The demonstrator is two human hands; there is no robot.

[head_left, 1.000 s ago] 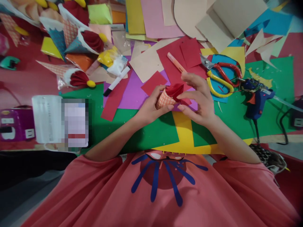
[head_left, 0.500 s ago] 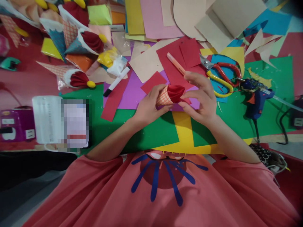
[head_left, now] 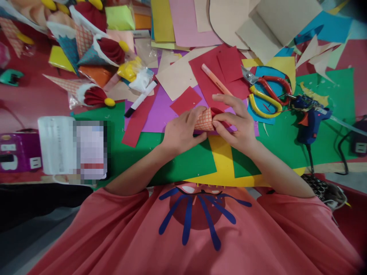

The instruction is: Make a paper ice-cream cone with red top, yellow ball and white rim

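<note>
A small paper ice cream cone with an orange checked pattern lies in my left hand, whose fingers wrap round its narrow end. Red folded paper fills the cone's mouth. Thumb and forefinger of my right hand pinch at the cone's rim, touching the red paper; the other fingers are raised. Much of the red paper is hidden behind these fingers. Beneath both hands lie green sheets and a purple sheet.
To the right are scissors with red and yellow handles and a blue glue gun. A marker, an orange pen and red paper scraps lie beyond my hands. Several decorated cones lie at left, above a phone.
My right fingers have moved left onto the cone's rim. Less of the red paper shows now, and the cone has turned a little in my left hand.
</note>
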